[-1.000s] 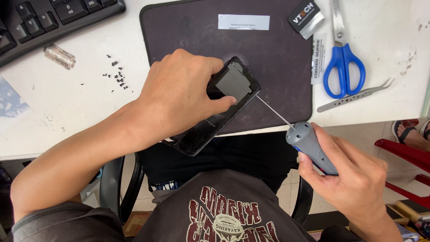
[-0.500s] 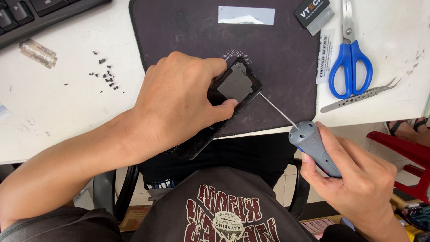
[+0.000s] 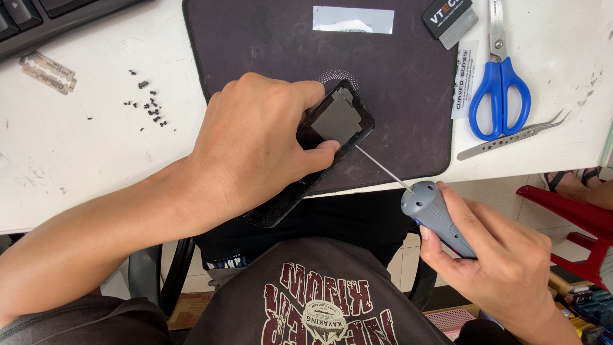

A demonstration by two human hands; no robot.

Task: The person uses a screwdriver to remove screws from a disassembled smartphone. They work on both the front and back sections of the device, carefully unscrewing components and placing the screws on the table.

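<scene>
My left hand (image 3: 255,150) presses down on an opened black phone (image 3: 338,121) that lies at an angle on a dark work mat (image 3: 396,96), its lower end hanging over the table edge. My right hand (image 3: 504,275) grips a grey-handled precision screwdriver (image 3: 434,217), held below the table edge. Its thin shaft reaches up to the phone's right side. A grey plate shows inside the phone's open back.
Blue-handled scissors (image 3: 501,89) and metal tweezers (image 3: 511,135) lie to the right of the mat. Several tiny black screws (image 3: 148,105) and a razor blade (image 3: 48,71) rest on the white table at left. A keyboard (image 3: 45,19) sits top left, a red stool (image 3: 575,217) at right.
The view has shifted a little. Both hands keep their grip, and the screwdriver tip has stayed at the phone's right side.
</scene>
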